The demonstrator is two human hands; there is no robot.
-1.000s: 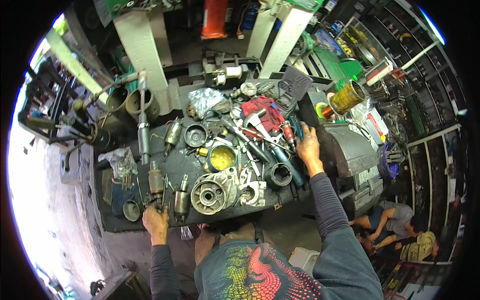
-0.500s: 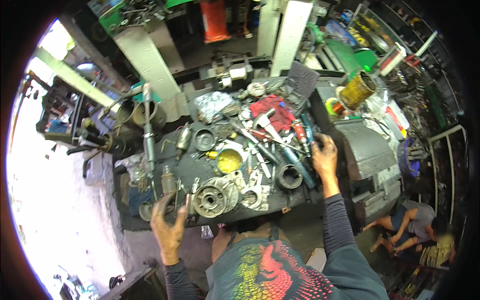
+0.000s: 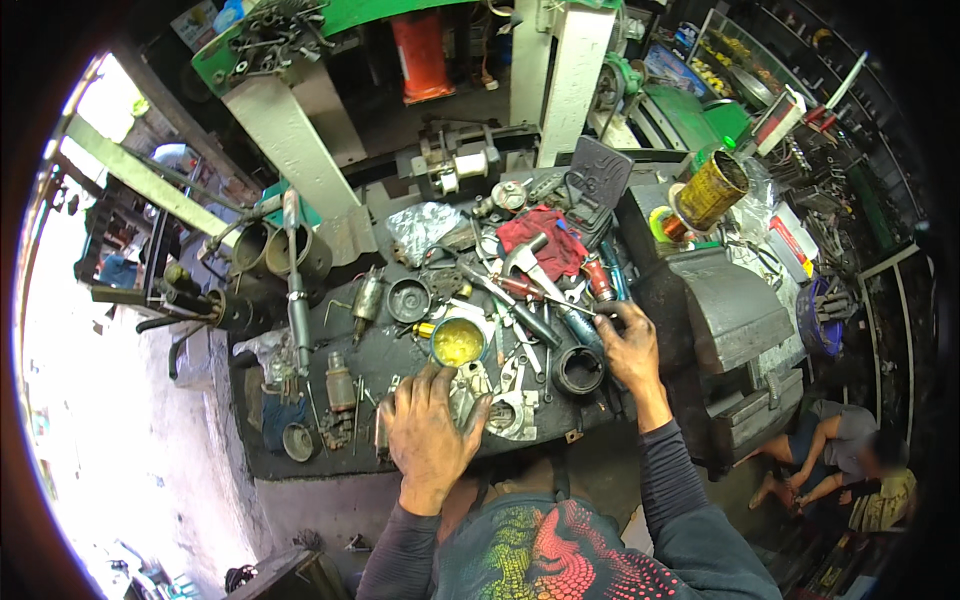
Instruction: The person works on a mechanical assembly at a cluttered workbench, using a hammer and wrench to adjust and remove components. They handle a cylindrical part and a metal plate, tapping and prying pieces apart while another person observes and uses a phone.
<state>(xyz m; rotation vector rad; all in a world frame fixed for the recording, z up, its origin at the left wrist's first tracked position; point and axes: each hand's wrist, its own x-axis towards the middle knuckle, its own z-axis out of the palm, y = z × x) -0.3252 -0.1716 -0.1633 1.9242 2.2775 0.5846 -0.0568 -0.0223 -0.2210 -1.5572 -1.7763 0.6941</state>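
Observation:
My left hand (image 3: pixel 428 432) is open, fingers spread over a grey cast-metal housing (image 3: pixel 466 395), most of which it hides. Just beyond its fingertips is a round tin of yellow grease (image 3: pixel 458 342). My right hand (image 3: pixel 632 350) has bent fingers pinched at the tip of a thin shaft. That shaft belongs to a red-handled screwdriver (image 3: pixel 521 287) lying among the tools. Beside this hand stand a dark metal ring (image 3: pixel 578 370) and a red-and-silver tool (image 3: pixel 598 278). A hammer (image 3: pixel 527 262) rests near a red cloth (image 3: pixel 545 240).
A vise-like metal block (image 3: pixel 725 300) borders the bench on the right, with a yellow can (image 3: pixel 712 190) behind it. Metal cylinders (image 3: pixel 298 250) and a long rod tool (image 3: pixel 297 300) stand at left. Another person (image 3: pixel 835 450) sits low at the right.
My left hand has moved right and up from the bench's left front edge, over the housing. My right hand has shifted slightly left and nearer, its fingers now at the screwdriver's tip.

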